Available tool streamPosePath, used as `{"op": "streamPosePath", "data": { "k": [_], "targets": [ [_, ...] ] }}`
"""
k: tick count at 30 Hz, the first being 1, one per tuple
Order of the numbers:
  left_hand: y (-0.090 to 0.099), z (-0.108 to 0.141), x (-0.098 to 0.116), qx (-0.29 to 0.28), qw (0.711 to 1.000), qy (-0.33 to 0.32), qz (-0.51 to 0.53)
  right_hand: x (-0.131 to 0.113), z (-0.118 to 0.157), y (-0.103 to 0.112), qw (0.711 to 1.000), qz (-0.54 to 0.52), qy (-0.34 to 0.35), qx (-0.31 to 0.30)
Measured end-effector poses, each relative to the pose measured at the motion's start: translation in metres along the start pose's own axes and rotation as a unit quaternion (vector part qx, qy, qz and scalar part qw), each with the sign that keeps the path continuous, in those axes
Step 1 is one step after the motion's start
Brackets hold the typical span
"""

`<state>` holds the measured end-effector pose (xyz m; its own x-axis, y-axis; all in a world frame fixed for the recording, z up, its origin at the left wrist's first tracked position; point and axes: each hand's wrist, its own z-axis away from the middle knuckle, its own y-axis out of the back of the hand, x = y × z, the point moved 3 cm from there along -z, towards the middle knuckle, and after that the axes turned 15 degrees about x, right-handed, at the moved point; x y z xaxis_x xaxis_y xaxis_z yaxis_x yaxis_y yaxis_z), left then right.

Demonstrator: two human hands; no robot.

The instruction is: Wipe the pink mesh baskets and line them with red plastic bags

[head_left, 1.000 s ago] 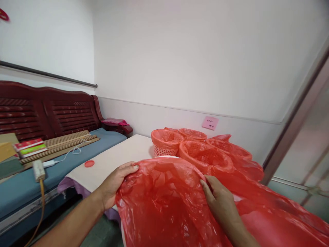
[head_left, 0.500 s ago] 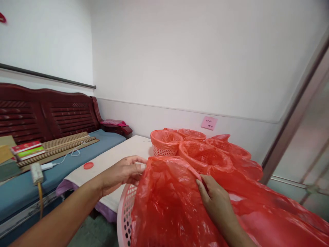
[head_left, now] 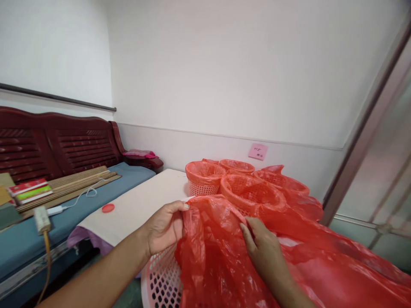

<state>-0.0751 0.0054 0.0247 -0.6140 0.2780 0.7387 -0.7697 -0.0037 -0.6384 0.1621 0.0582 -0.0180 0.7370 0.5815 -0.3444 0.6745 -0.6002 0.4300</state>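
Note:
A red plastic bag point(head_left: 221, 256) hangs partly inside a pink perforated basket point(head_left: 165, 276) close in front of me. My left hand point(head_left: 168, 226) pinches the bag's left edge between thumb and fingers, palm turned toward me. On the other side, my right hand point(head_left: 261, 241) grips the bag at the basket's far right rim, its fingertips partly hidden by the plastic. The basket's left wall shows bare holes, while red plastic covers its right part.
Behind stand several baskets lined with red bags, such as the front one point(head_left: 252, 192). More red plastic point(head_left: 346, 265) spreads at right. A red lid point(head_left: 108, 208) lies on the cream-covered table point(head_left: 144, 192). A wooden sofa point(head_left: 83, 141) holds books point(head_left: 32, 190) and a power strip point(head_left: 42, 219).
My left hand has turned and closed on the bag's left edge, drawing it into a gathered fold and baring more of the basket's left wall. My right hand keeps its grip.

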Motion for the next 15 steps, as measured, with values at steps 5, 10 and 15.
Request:
{"op": "streamPosePath", "data": {
  "k": [5, 10, 15],
  "targets": [
    [0.001, 0.001, -0.003, -0.005, 0.999, 0.029, -0.026, 0.001, 0.003, -0.001, 1.000, -0.016, 0.002, 0.014],
    [-0.002, 0.007, 0.000, 0.006, 0.997, -0.029, -0.071, 0.002, 0.005, -0.006, 1.000, -0.022, -0.010, 0.001],
    [0.005, 0.002, 0.012, 0.094, 0.982, -0.128, -0.102, 0.006, 0.006, -0.007, 1.000, -0.022, -0.017, -0.008]
  ]
}}
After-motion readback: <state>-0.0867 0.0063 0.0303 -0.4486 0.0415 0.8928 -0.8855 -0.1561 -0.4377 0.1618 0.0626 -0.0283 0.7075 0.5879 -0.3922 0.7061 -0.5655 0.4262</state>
